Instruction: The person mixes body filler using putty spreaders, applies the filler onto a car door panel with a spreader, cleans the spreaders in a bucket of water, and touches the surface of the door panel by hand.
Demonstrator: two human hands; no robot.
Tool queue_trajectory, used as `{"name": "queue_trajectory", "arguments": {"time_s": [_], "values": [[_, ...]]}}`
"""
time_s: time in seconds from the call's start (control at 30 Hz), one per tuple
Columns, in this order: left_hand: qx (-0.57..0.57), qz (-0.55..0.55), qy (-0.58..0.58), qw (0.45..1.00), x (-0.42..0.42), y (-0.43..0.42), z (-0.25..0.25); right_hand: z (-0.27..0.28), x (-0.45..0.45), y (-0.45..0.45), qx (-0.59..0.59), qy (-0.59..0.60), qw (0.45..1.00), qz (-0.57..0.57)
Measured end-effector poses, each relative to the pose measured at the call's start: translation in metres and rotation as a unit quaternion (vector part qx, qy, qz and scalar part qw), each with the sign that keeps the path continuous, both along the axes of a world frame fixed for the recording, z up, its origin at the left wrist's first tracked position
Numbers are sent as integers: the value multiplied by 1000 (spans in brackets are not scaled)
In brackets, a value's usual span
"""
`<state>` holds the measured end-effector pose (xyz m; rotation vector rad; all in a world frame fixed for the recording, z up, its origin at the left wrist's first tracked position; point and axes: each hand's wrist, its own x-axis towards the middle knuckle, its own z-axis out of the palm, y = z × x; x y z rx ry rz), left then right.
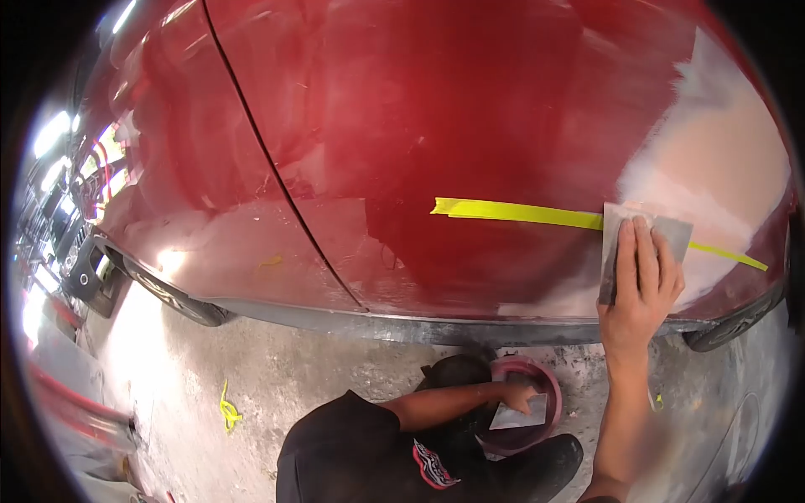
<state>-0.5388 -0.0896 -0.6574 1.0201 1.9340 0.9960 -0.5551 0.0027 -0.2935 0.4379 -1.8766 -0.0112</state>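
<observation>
Pad, grey, lies against the red car panel in the head view, across yellow tape, at the edge of a pale patch. Right grip holds it, laid flat over its face. Left grip down in the pink basin, at a grey sheet; cannot tell if closed. Judgement: even pressure, pad flush, no digging at corners; mind tape edges.

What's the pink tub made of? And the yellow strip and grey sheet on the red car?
The pink tub: probably smooth plastic, from its rounded, moulded-looking rim. The yellow strip: likely matte tape, paper or plastic; it lies thin and flat. The grey sheet: perhaps dull sandpaper, being thin and shineless.
</observation>
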Motion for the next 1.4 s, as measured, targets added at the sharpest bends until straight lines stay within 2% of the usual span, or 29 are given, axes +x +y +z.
{"name": "queue_trajectory", "arguments": {"time_s": [0.07, 0.23, 0.3, 0.33, 0.43, 0.53, 0.63, 0.77, 0.83, 0.93, 1.03, 1.13, 1.2, 1.33, 1.4], "values": [[12, 8, 6, 1000, -16, 6, -40, -8, 1, 1, 1, -4, 1000, 10], [54, 29, -27, 998, -11, 18, -43, 7, 23, 13, 0, -69, 997, 27], [125, 11, 18, 992, -11, 30, -59, 30, 26, 13, -23, -52, 998, 12], [131, 13, 14, 991, -9, 30, -44, 32, 24, 11, -17, -56, 998, 13], [-19, 21, 11, 1000, -14, 16, 0, 33, 22, 1, -40, -94, 995, 23], [-30, 12, 57, 998, -17, 15, -2, 15, 29, -5, -50, -119, 991, 44], [-15, -8, 49, 999, -16, 15, -3, 7, 32, 0, 2, -125, 992, 34], [-16, -31, 6, 999, -17, 22, -18, 17, 42, 22, 5, -135, 991, 10], [47, -26, 7, 999, -16, 23, -26, 28, 36, 28, -67, -33, 997, 5], [21, -26, 27, 999, -18, 19, -17, 33, 21, 31, -14, -44, 999, 5], [-25, -36, 17, 999, -19, 15, -5, 16, 12, 17, -18, -50, 998, 21], [6, -15, 63, 998, -14, 13, -4, -4, 7, 17, -31, -38, 998, 33], [3, -24, 55, 998, -14, 11, -2, -1, 17, 25, 8, -71, 997, 29], [40, -43, 16, 998, -16, 13, -7, 20, 26, 31, -44, -56, 997, 25], [21, -49, 2, 999, -15, 17, -17, 26, 17, 26, -79, -66, 994, 36]]}}
